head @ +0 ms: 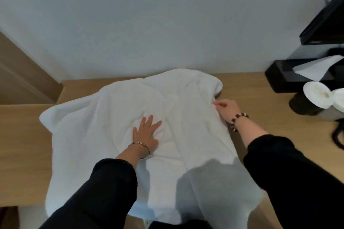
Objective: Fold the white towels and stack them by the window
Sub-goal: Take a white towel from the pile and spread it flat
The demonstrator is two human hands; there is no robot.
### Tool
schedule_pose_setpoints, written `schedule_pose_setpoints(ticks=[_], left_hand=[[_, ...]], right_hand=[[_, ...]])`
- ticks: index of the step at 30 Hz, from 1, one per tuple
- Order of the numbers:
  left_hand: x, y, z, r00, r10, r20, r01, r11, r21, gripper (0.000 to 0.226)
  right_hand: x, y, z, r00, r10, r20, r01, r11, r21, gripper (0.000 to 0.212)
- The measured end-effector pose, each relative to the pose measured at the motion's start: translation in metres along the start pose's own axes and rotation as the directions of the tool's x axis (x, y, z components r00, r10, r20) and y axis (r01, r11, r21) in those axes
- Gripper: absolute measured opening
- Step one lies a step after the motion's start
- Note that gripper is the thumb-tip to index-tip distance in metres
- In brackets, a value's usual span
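Observation:
A large white towel (186, 135) lies spread and rumpled over the wooden desk (22, 145), its near end hanging over the front edge. My left hand (146, 134) presses flat on the towel's middle, fingers straight and spread. My right hand (228, 108) is at the towel's right edge, its fingers curled and pinching the fabric there. Both arms wear black sleeves, with a bracelet on each wrist.
A white wall stands directly behind the desk. At the right sit a black tissue box (290, 76) with a white sheet sticking out, white paper rolls (318, 96), a black device (327, 22) and a dark cable (337, 135). Bare wood shows left of the towel.

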State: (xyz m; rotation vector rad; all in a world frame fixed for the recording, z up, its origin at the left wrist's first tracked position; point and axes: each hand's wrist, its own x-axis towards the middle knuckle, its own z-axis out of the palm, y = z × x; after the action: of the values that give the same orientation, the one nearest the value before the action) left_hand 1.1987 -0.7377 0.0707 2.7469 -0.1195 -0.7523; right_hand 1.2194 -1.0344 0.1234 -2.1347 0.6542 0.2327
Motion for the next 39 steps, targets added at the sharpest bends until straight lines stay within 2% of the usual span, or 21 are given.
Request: schedule_pose_setpoints(ticks=[2, 3, 5, 7, 9, 10, 12, 13, 14, 16, 19, 21, 24, 27, 29, 32, 33, 34, 36, 37, 39], left_hand=[[0.004, 0.015, -0.007, 0.993, -0.117, 0.017, 0.118, 0.991, -0.063, 0.071], [0.005, 0.026, -0.010, 0.986, -0.169, 0.003, 0.168, 0.980, -0.108, 0.062], [0.004, 0.054, -0.012, 0.979, -0.186, -0.081, 0.161, 0.954, -0.252, 0.055], [-0.003, 0.085, -0.003, 0.992, -0.042, -0.120, 0.001, 0.946, -0.323, 0.069], [-0.012, 0.105, 0.014, 0.997, 0.080, -0.012, -0.080, 0.969, -0.235, 0.080], [-0.012, 0.106, 0.022, 0.995, 0.096, 0.042, -0.089, 0.987, -0.137, 0.081], [-0.008, 0.099, 0.033, 0.991, 0.113, 0.071, -0.117, 0.992, 0.057, 0.078], [-0.006, 0.094, 0.035, 0.989, 0.134, 0.063, -0.140, 0.984, 0.108, 0.075], [-0.005, 0.090, 0.035, 0.985, 0.159, 0.059, -0.166, 0.978, 0.126, 0.073], [-0.004, 0.083, 0.034, 0.977, 0.205, 0.059, -0.211, 0.969, 0.130, 0.070], [-0.006, 0.077, 0.032, 0.963, 0.262, 0.063, -0.270, 0.946, 0.182, 0.066], [-0.007, 0.073, 0.032, 0.953, 0.298, 0.060, -0.303, 0.921, 0.244, 0.063], [-0.007, 0.068, 0.033, 0.937, 0.342, 0.064, -0.345, 0.888, 0.305, 0.061], [-0.006, 0.061, 0.032, 0.925, 0.375, 0.061, -0.373, 0.865, 0.335, 0.061], [-0.003, 0.053, 0.030, 0.913, 0.404, 0.055, -0.398, 0.855, 0.333, 0.064], [0.000, 0.039, 0.025, 0.901, 0.430, 0.051, -0.421, 0.843, 0.334, 0.070], [0.003, 0.032, 0.020, 0.901, 0.431, 0.043, -0.421, 0.849, 0.320, 0.070], [0.006, 0.024, 0.015, 0.905, 0.425, 0.027, -0.414, 0.862, 0.292, 0.068], [0.013, 0.008, 0.002, 0.929, 0.369, -0.016, -0.350, 0.893, 0.283, 0.060], [0.015, 0.003, -0.005, 0.950, 0.311, -0.037, -0.283, 0.904, 0.321, 0.058], [0.016, 0.006, -0.016, 0.980, 0.174, -0.093, -0.123, 0.907, 0.402, 0.054]], right_hand=[[-0.007, 0.026, 0.000, 0.984, 0.116, -0.136, -0.106, 0.991, 0.081, 0.021], [-0.011, 0.037, -0.001, 0.979, 0.153, -0.133, -0.148, 0.988, 0.042, 0.020], [-0.025, 0.043, 0.002, 0.973, 0.231, 0.004, -0.230, 0.970, -0.084, 0.028], [-0.029, 0.051, 0.004, 0.941, 0.313, 0.129, -0.309, 0.950, -0.053, 0.035], [-0.031, 0.055, 0.007, 0.843, 0.423, 0.334, -0.504, 0.838, 0.211, 0.029], [-0.032, 0.055, 0.007, 0.809, 0.377, 0.451, -0.538, 0.785, 0.308, 0.023], [-0.038, 0.054, 0.011, 0.737, 0.337, 0.586, -0.652, 0.581, 0.486, 0.019], [-0.043, 0.053, 0.015, 0.724, 0.310, 0.616, -0.647, 0.614, 0.452, 0.025], [-0.049, 0.046, 0.018, 0.730, 0.290, 0.619, -0.600, 0.705, 0.377, 0.025], [-0.053, 0.042, 0.022, 0.783, 0.300, 0.545, -0.494, 0.832, 0.252, 0.028], [-0.043, 0.040, 0.022, 0.873, 0.255, 0.416, -0.330, 0.937, 0.118, 0.035], [-0.034, 0.041, 0.019, 0.904, 0.198, 0.380, -0.245, 0.966, 0.080, 0.036], [-0.036, 0.027, -0.005, 0.943, 0.214, 0.255, -0.233, 0.972, 0.045, 0.033], [-0.032, 0.015, -0.040, 0.986, 0.158, -0.045, -0.162, 0.982, -0.098, 0.013], [-0.030, 0.001, -0.062, 0.949, 0.010, -0.314, -0.060, 0.986, -0.153, 0.007], [-0.025, -0.019, -0.071, 0.717, -0.151, -0.680, 0.225, 0.974, 0.021, 0.014], [-0.022, -0.022, -0.069, 0.698, -0.156, -0.699, 0.289, 0.954, 0.076, 0.015], [-0.020, -0.022, -0.063, 0.759, -0.163, -0.630, 0.271, 0.960, 0.077, 0.015], [-0.014, -0.011, -0.050, 0.960, -0.100, -0.262, 0.116, 0.992, 0.049, 0.016], [-0.014, -0.004, -0.046, 0.996, -0.026, -0.084, 0.033, 0.996, 0.083, 0.020], [-0.010, 0.017, -0.044, 0.993, 0.110, 0.038, -0.112, 0.993, 0.040, 0.031]])
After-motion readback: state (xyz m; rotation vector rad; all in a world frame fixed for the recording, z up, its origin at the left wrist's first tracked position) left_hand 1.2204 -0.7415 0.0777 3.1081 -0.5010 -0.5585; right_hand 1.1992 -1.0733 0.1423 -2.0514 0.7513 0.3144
